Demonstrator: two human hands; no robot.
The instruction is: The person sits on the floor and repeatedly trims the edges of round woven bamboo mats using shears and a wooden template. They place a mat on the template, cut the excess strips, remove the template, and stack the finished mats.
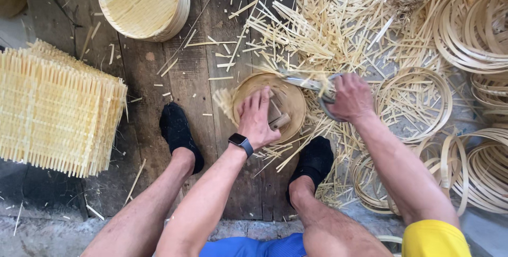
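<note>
Your left hand (257, 117) presses a round woven bamboo tray (288, 98) onto the dark plank floor (185, 77) (strewn with offcuts); your right hand (349, 97) clenches metal shears (312, 84).

The only screen showing is the smartwatch (241, 141) sitting on the wrist of the left hand (256, 119): a small rounded-rectangle face, dark and unlit, facing up on a black band. No packages, labels or signs are appearing anywhere in the head view.
</note>
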